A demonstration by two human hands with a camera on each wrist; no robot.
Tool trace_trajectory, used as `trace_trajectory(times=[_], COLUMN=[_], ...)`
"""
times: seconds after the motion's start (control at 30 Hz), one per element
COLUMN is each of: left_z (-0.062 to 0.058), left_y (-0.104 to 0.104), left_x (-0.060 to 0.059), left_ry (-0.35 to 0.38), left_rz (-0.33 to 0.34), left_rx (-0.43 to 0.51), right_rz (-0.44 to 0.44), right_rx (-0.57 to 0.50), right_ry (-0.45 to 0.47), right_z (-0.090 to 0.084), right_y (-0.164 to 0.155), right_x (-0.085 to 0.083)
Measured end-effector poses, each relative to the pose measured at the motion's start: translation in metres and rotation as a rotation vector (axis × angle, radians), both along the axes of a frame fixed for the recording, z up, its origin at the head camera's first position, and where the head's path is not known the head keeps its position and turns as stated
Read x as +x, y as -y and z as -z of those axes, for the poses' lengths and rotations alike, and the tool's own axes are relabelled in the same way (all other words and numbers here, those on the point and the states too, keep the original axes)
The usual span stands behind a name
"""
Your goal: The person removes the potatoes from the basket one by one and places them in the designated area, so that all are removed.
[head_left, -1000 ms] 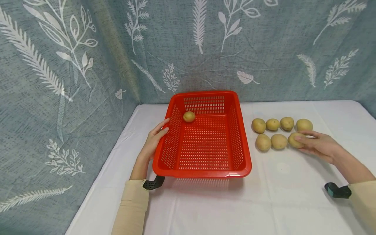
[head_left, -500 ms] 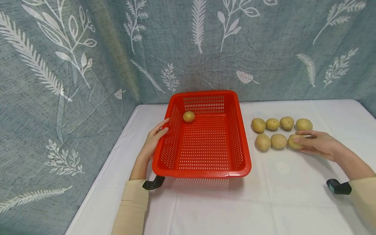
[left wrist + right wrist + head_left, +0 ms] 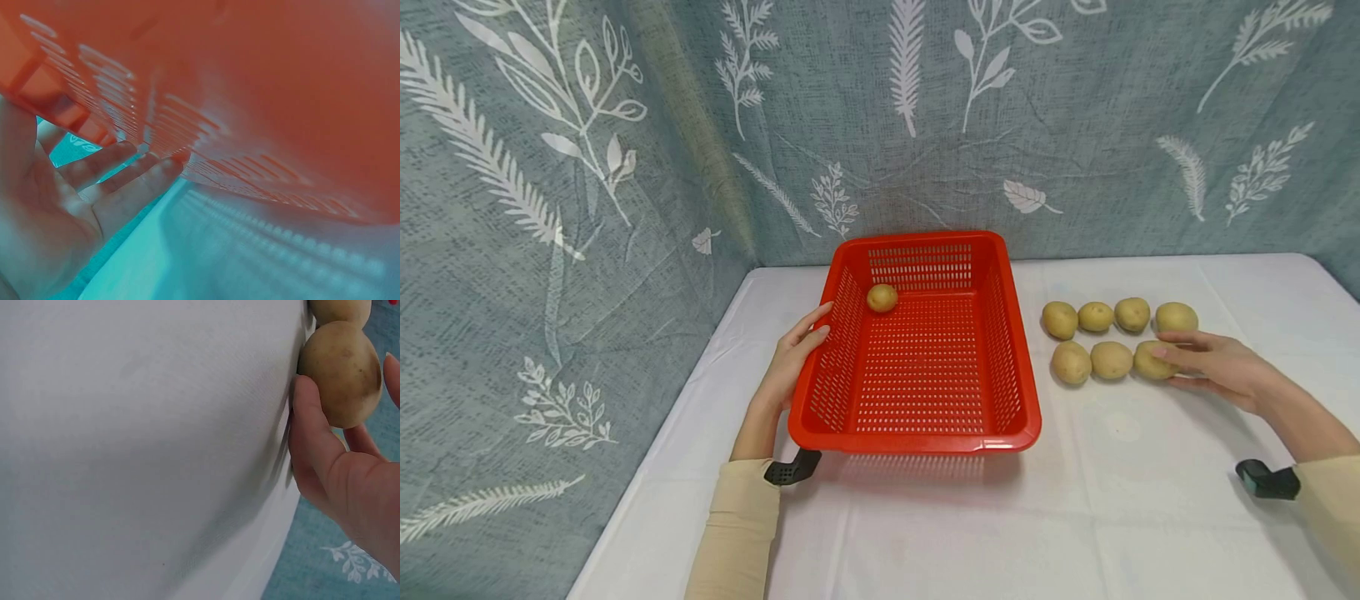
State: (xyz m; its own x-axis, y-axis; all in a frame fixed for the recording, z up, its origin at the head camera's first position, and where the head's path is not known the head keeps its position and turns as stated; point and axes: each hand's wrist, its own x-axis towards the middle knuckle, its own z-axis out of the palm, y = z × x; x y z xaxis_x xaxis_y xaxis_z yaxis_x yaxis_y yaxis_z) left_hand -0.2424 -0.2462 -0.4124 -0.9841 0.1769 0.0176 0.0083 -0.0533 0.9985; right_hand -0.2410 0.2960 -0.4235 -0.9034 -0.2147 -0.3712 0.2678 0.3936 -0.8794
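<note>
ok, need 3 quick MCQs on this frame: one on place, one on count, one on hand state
1. Where is the lone potato in the red basket?
A. far left corner
B. near right corner
C. dead centre

2. How many potatoes lie on the white table outside the basket?
A. five
B. seven
C. nine

3. What is the right hand doing?
A. lying flat on the cloth
B. gripping the basket rim
C. holding the rightmost front-row potato

Answers:
1 A: it sits by the back wall on the left side.
2 B: four in the back row, three in front.
3 C: the right wrist view shows thumb and fingers round it, while the left hand rests against the basket's left wall.
</note>
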Motion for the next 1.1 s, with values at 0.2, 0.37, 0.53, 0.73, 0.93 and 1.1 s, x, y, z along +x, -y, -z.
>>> trace_trajectory(times=[0.2, 0.37, 0.53, 0.73, 0.93, 1.1], left_z=[0.000, 0.000, -0.001, -0.002, -0.001, -0.001], left_y=[0.000, 0.000, -0.001, -0.001, -0.001, -0.001], left_x=[0.000, 0.001, 0.001, 0.001, 0.001, 0.001], left_ry=[-0.005, -0.004, 0.002, -0.001, 0.004, 0.004], left_rz=[-0.008, -0.006, -0.005, -0.008, -0.011, -0.011], left_rx=[-0.017, -0.013, -0.005, -0.007, -0.007, -0.007], right_rz=[0.017, 0.036, 0.037, 0.031, 0.055, 0.100], right_rx=[-0.033, -0.044, -0.009, -0.034, -0.027, -0.092], right_ry=[0.003, 0.036, 0.056, 0.046, 0.047, 0.057], right_z=[0.001, -0.001, -0.001, 0.000, -0.002, -0.003], right_y=[-0.003, -0.007, -0.014, -0.023, -0.028, -0.033], right_x=[0.001, 0.001, 0.000, 0.000, 0.001, 0.001])
